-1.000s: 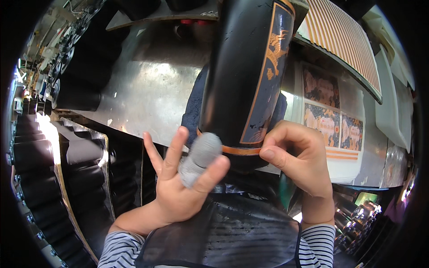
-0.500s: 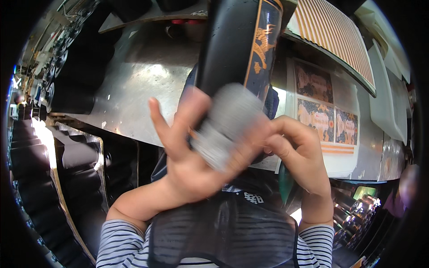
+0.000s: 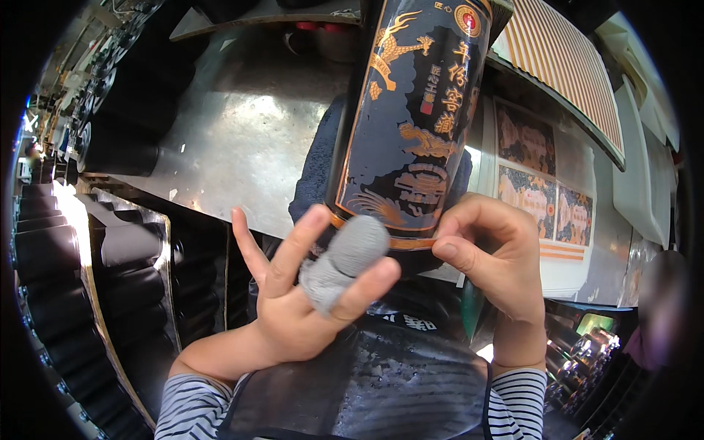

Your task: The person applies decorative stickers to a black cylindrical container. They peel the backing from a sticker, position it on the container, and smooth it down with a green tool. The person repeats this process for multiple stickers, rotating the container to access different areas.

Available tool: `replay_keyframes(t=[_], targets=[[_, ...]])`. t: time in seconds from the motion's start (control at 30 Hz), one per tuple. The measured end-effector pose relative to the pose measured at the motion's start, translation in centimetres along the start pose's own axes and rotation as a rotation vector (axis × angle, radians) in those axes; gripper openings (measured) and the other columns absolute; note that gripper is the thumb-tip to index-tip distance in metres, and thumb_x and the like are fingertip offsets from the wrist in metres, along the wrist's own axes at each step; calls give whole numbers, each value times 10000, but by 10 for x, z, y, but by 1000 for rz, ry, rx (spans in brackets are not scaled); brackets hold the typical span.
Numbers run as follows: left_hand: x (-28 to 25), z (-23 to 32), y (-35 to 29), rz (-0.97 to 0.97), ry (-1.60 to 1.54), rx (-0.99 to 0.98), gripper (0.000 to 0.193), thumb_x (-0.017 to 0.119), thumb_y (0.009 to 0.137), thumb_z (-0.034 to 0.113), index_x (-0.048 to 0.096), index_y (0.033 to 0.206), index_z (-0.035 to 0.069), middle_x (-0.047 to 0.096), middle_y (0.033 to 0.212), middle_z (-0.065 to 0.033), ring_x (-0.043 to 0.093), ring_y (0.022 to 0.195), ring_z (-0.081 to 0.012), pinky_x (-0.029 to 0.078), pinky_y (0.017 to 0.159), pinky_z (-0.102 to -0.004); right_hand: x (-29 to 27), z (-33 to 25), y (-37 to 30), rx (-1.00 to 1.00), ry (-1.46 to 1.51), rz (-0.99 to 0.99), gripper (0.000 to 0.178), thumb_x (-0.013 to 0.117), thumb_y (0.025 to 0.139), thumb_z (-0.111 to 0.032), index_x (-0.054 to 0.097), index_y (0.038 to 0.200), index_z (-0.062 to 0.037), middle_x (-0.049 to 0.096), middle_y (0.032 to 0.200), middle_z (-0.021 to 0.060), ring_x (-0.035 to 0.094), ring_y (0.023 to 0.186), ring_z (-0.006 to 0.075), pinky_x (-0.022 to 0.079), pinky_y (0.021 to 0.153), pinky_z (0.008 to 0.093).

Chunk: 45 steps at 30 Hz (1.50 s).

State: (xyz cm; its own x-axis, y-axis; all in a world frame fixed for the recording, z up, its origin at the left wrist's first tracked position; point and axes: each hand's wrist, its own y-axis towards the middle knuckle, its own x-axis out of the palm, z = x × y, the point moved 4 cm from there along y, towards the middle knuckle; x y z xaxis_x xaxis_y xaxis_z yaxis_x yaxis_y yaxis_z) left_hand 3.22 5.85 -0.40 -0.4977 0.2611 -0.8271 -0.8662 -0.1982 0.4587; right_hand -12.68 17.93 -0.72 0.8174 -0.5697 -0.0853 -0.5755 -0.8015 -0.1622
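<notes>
The left hand (image 3: 308, 293), fingers spread, presses a grey-wrapped finger (image 3: 345, 260) against the black bottle (image 3: 411, 125); the right hand (image 3: 491, 257) pinches the bottle's gold label edge (image 3: 411, 240).

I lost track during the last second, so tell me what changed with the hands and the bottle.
The left hand, its grey-wrapped finger out, swept up across the dark bottle, then came back down to the label's lower edge. The right hand kept pinching that edge, and the bottle stayed upright.
</notes>
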Motion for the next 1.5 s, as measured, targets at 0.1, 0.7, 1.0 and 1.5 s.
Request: replay_keyframes(t=[0.1, 0.7, 1.0, 1.5], targets=[[2, 13, 5, -24, 232, 165, 341, 668, 805, 232, 632, 1115, 369, 472, 1214, -39, 355, 1236, -269, 2, 1042, -667, -1, 3, -2, -40, 17, -7, 132, 657, 846, -114, 642, 856, 17, 616, 788, 21, 522, 652, 50, 414, 583, 184], [17, -37, 19, -59, -229, -207, 738, 724, 707, 113, 399, 1357, -15, 563, 1216, -178, 382, 1277, -411, 53, 1054, -622, 4, 2, -2, -76, 13, 39, 126, 688, 819, -106, 618, 817, -2, 580, 741, -11, 486, 632, 32, 390, 574, 173], [2, 8, 2, 6, 181, 124, 353, 656, 823, 219, 622, 1141, 366, 497, 1221, -53, 347, 1262, -283, -6, 1041, -670, 2, 3, -2, -11, 21, -2, 128, 648, 859, -110, 617, 846, 14, 585, 752, -7, 500, 665, 34, 413, 601, 178], [19, -34, 40, -35, -250, -183, 691, 716, 727, 137, 426, 1326, -48, 537, 1243, -196, 413, 1237, -435, 121, 1071, -592, 5, -4, -3, -4, 1, 30, 140, 697, 814, -113, 611, 809, -3, 581, 736, -12, 489, 643, 30, 398, 587, 178]])
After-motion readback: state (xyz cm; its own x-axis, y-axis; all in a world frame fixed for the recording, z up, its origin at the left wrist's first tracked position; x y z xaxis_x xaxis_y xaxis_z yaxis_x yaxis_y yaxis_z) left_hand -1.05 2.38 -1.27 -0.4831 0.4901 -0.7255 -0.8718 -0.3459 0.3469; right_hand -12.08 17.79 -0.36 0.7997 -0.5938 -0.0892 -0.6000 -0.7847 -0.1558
